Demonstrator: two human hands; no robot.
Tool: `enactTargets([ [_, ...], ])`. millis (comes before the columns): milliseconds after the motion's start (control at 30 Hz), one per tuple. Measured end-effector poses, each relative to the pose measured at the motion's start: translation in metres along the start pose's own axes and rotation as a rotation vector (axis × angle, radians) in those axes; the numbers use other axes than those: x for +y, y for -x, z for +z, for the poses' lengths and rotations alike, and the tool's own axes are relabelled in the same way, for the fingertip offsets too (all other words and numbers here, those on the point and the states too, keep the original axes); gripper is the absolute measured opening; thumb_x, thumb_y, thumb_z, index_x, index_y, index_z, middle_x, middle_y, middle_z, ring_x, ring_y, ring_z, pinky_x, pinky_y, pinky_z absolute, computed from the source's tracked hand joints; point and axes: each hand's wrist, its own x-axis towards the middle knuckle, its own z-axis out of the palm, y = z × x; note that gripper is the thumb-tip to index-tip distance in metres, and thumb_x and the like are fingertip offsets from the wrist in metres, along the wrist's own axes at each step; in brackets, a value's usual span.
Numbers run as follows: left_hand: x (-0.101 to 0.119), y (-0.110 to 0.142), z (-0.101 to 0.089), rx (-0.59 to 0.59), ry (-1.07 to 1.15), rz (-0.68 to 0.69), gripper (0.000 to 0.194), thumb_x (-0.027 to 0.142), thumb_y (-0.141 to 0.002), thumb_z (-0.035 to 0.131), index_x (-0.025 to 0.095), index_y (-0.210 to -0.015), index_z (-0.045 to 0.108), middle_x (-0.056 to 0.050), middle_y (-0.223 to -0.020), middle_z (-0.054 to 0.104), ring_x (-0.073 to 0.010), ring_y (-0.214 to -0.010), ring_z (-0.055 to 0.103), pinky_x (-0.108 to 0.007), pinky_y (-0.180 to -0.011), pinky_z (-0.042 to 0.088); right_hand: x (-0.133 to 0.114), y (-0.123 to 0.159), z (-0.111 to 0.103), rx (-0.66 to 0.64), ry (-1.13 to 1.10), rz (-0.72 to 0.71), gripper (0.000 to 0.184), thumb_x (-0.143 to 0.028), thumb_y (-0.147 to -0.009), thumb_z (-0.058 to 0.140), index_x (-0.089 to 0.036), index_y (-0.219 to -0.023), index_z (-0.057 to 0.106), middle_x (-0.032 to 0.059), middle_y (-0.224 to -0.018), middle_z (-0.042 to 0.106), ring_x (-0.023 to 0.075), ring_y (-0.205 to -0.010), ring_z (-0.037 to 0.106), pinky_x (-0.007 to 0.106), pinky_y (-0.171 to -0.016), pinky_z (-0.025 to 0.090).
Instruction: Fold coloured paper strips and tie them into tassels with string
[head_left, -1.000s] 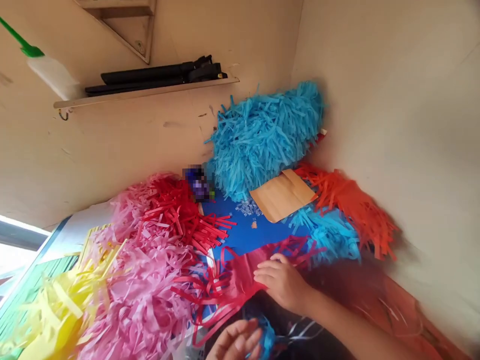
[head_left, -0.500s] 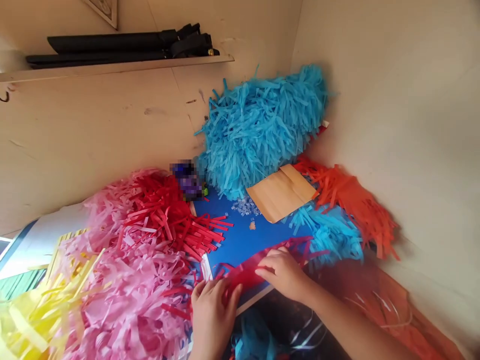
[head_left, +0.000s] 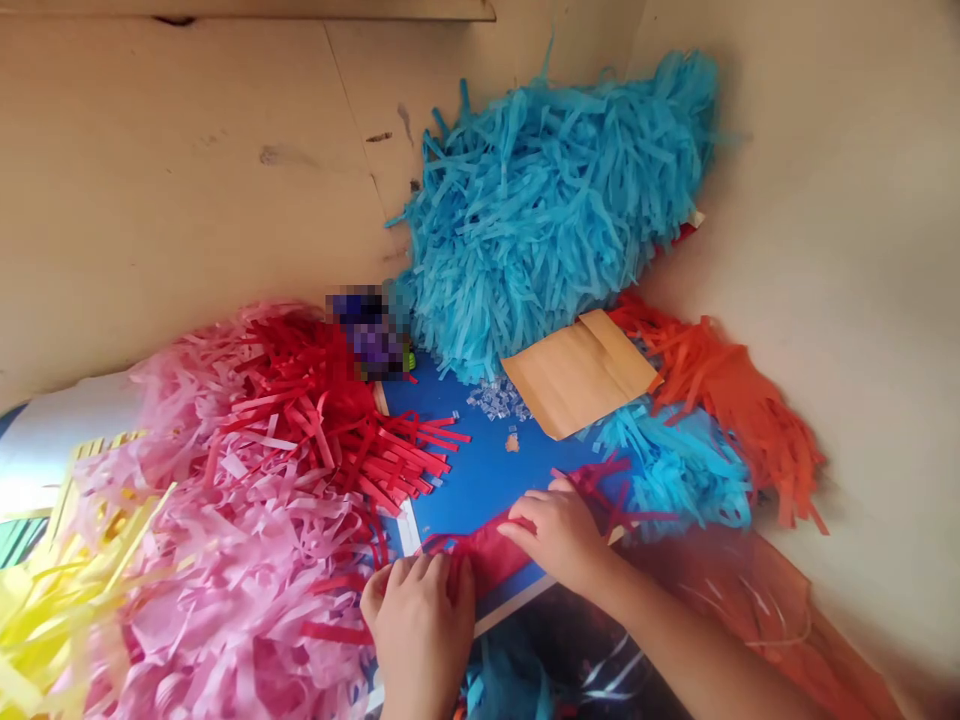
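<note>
A red tissue paper strip with fringed ends [head_left: 495, 552] stretches along the front edge of the blue table [head_left: 472, 490]. My left hand [head_left: 424, 610] has its fingers curled round the strip's left part, close to a heap of pink fringed paper [head_left: 255, 590]. Farther right, my right hand [head_left: 559, 535] pinches the same strip near its fringed right end. Between the two hands the strip lies fairly flat. Part of it is hidden under my fingers.
A big bundle of blue fringe [head_left: 555, 220] leans in the corner. In front lie a brown envelope [head_left: 581, 375] and small clear pieces [head_left: 499, 398]. Orange fringe [head_left: 742, 410] is at the right. Red fringe [head_left: 322, 400] and yellow fringe [head_left: 67, 610] are at the left.
The view has tilted downward, so the shelf's black items have left the picture. Both hands stay on the red strip; the fringe at its right end shows more spread.
</note>
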Motion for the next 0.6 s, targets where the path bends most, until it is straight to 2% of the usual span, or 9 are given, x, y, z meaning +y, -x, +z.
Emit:
enactTargets([
  [467, 0.0011, -0.0005, 0.0028, 0.008, -0.051, 0.014, 0.031, 0.031, -0.092, 0.053, 0.023, -0.063, 0.061, -0.001, -0.061, 0.066, -0.023, -0.071, 0.063, -0.043, -0.082, 0.033, -0.0002, -0.0036, 0.0032, 0.014, 0.047, 0.025, 0.025, -0.033, -0.082, 0.079, -0.021, -0.065, 0.063, -0.0044, -0.063, 0.069, 0.0136, -0.057, 0.058, 0.037, -0.094, 0.035],
  [533, 0.0, 0.0015, 0.0037, 0.027, -0.071, 0.013, 0.025, 0.032, -0.092, 0.055, 0.023, -0.071, 0.065, -0.003, -0.067, 0.069, -0.0243, -0.073, 0.063, -0.043, -0.082, 0.035, -0.002, -0.0028, 0.0042, 0.004, 0.05, 0.024, 0.025, -0.032, -0.082, 0.078, -0.021, -0.065, 0.063, -0.0044, -0.063, 0.068, 0.0134, -0.057, 0.058, 0.037, -0.094, 0.034],
  [600, -0.0018, 0.0019, 0.0043, 0.12, -0.099, 0.039, 0.016, 0.032, -0.092, 0.057, 0.021, -0.092, 0.069, -0.009, -0.087, 0.074, -0.0282, -0.085, 0.063, -0.045, -0.085, 0.036, -0.0029, -0.0024, 0.0054, -0.002, 0.056, 0.025, 0.026, -0.031, -0.083, 0.078, -0.021, -0.066, 0.062, -0.0046, -0.063, 0.068, 0.0135, -0.057, 0.057, 0.037, -0.094, 0.034],
])
